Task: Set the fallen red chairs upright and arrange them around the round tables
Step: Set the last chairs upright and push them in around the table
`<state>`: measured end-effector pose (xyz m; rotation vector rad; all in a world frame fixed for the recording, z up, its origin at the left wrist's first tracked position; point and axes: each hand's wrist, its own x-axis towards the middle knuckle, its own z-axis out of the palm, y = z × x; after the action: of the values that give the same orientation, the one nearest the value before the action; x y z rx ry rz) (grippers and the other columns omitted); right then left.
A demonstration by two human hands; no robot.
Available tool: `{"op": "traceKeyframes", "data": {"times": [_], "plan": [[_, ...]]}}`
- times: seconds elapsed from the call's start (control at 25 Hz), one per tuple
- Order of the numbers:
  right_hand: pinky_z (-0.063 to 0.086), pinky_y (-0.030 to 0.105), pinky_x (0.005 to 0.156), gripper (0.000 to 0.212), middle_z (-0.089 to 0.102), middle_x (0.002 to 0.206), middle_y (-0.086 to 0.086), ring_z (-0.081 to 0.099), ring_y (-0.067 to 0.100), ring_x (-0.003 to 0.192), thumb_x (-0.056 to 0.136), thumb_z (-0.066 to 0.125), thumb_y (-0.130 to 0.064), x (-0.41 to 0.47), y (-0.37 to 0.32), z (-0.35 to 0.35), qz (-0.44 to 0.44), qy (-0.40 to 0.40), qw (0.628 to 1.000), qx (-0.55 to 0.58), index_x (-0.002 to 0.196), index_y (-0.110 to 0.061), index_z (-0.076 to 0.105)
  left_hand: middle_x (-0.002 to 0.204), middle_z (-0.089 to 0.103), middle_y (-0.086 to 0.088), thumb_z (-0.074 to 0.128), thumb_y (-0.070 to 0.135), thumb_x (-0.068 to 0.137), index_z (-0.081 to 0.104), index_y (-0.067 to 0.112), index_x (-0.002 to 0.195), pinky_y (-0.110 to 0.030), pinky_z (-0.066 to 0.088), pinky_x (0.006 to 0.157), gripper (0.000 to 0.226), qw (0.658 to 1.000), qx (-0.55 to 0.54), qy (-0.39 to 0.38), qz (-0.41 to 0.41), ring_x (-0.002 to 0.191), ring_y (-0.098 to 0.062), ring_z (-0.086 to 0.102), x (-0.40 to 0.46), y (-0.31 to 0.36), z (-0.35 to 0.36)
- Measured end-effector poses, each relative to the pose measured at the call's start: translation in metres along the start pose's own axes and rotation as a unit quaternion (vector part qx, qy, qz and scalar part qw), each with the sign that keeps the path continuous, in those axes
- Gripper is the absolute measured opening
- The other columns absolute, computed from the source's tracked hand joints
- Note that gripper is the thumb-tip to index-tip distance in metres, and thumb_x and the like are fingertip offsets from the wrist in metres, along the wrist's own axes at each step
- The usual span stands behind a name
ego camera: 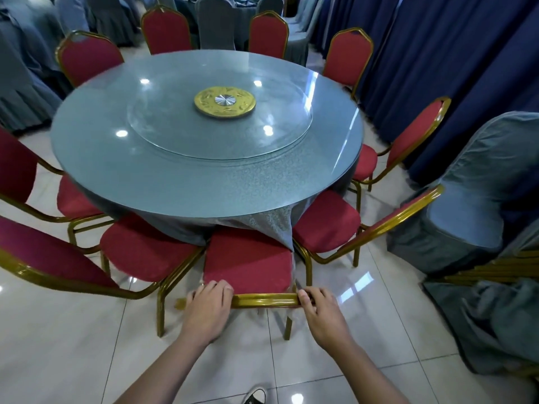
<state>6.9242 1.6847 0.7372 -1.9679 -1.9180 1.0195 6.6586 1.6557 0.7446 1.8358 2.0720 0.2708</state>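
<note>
White shiny floor tiles (73,360) spread out under you, with dark blue curtains (437,68) hanging along the right side. Next comes the big round tabletop with a grey-blue cloth and a glass cover (145,176). On it sits a round glass turning plate (175,132) with a gold disc (225,102) in its middle.

Red padded chairs with gold metal frames stand upright all around the tabletop. You can see four at the far side, such as the one at the far left (87,58). Two stand on the right (414,132), and two on the left (17,167), with their seats tucked near the cloth.

At the right edge is a chair in a grey-blue cover (481,185), and below it gold chair legs (495,269) poke out from more grey cloth.

Right in front of you is one more red padded chair with a gold frame (248,260). It stands upright between its two neighbours, seat pointing at the tabletop, with the cloth hanging onto the seat's far edge.

Your left hand (208,309) lies on the left end of its gold top rail, fingers (221,287) curled over the rail. Your right hand (320,312) grips the right end of the same rail, fingers wrapped around it.

Smallest of all, the toe of a black and white shoe (256,396) shows at the bottom.
</note>
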Motion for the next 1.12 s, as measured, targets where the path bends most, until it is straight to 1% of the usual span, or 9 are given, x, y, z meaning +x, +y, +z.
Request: {"op": "traceKeyframes", "data": {"times": [0.12,0.2,0.36,0.48,0.68,0.8,0.92,1.0,1.12], "plan": [[0.049,0.021,0.084,0.010,0.054,0.108,-0.019,0.054,0.000,0.099,0.104,0.046,-0.040,-0.004,0.001,-0.020,-0.007,0.020,1.000,0.009,0.109,-0.043,0.054,0.101,0.055,0.013,0.000,0.044,0.092,0.053,0.034,0.103,-0.040,0.040,0.091,0.054,0.998,0.024,-0.019,0.053,0.100,-0.019,0.055,0.004,0.034,0.000],[0.049,0.019,0.082,0.014,0.056,0.105,-0.018,0.055,0.000,0.098,0.103,0.050,-0.032,-0.008,0.004,-0.028,-0.012,0.027,0.999,0.017,0.109,-0.044,0.054,0.102,0.056,0.013,0.005,0.052,0.096,0.054,0.034,0.103,-0.040,0.036,0.091,0.052,0.997,0.037,-0.041,0.059,0.100,-0.017,0.054,0.009,0.056,0.000],[0.051,0.021,0.086,0.019,0.058,0.106,-0.021,0.058,0.003,0.102,0.102,0.051,-0.030,-0.008,0.019,-0.043,-0.004,0.037,0.998,0.042,0.111,-0.046,0.054,0.102,0.060,0.012,0.026,0.048,0.104,0.056,0.033,0.102,-0.038,0.038,0.088,0.034,0.996,0.035,-0.049,0.062,0.099,-0.017,0.054,0.022,0.089,0.003],[0.046,0.021,0.089,0.028,0.054,0.114,-0.020,0.052,0.001,0.106,0.102,0.051,-0.030,0.003,0.042,-0.070,0.016,0.069,0.995,0.064,0.129,-0.039,0.054,0.098,0.058,0.014,0.030,0.045,0.104,0.056,0.033,0.098,-0.037,0.040,0.084,0.029,0.992,-0.011,-0.061,0.106,0.092,-0.015,0.050,0.038,0.125,0.011],[0.050,0.027,0.095,0.033,0.055,0.125,-0.017,0.053,0.002,0.114,0.102,0.052,-0.029,0.029,0.105,-0.138,0.041,0.110,0.989,0.089,0.133,-0.037,0.053,0.096,0.057,0.012,0.032,0.043,0.103,0.053,0.033,0.097,-0.037,0.042,0.086,0.024,0.985,-0.055,-0.085,0.141,0.091,-0.013,0.052,0.067,0.216,0.037],[0.052,0.030,0.096,0.033,0.058,0.128,-0.013,0.057,0.005,0.117,0.101,0.054,-0.027,0.050,0.151,-0.191,0.045,0.139,0.984,0.098,0.133,-0.034,0.056,0.099,0.058,0.013,0.034,0.043,0.103,0.053,0.034,0.102,-0.038,0.044,0.089,0.022,0.982,-0.083,-0.079,0.149,0.095,-0.011,0.055,0.087,0.275,0.057],[0.051,0.032,0.096,0.032,0.062,0.127,-0.007,0.058,0.009,0.114,0.101,0.054,-0.023,0.074,0.191,-0.248,0.054,0.167,0.978,0.112,0.133,-0.028,0.059,0.103,0.061,0.014,0.037,0.042,0.103,0.054,0.033,0.109,-0.037,0.046,0.090,0.021,0.979,-0.132,-0.063,0.138,0.097,-0.007,0.056,0.108,0.327,0.078],[0.052,0.035,0.097,0.032,0.062,0.126,-0.006,0.059,0.010,0.113,0.101,0.054,-0.021,0.090,0.217,-0.278,0.053,0.171,0.978,0.106,0.131,-0.027,0.059,0.108,0.060,0.011,0.039,0.041,0.103,0.054,0.032,0.114,-0.037,0.046,0.091,0.021,0.979,-0.158,-0.051,0.120,0.100,-0.010,0.057,0.118,0.356,0.091],[0.053,0.039,0.099,0.034,0.063,0.127,-0.004,0.059,0.009,0.110,0.100,0.055,-0.019,0.122,0.245,-0.313,0.036,0.158,0.982,0.096,0.132,-0.027,0.058,0.123,0.055,0.006,0.042,0.039,0.103,0.051,0.027,0.129,-0.037,0.045,0.095,0.030,0.979,-0.176,-0.034,0.095,0.110,-0.017,0.056,0.133,0.388,0.106]]}}
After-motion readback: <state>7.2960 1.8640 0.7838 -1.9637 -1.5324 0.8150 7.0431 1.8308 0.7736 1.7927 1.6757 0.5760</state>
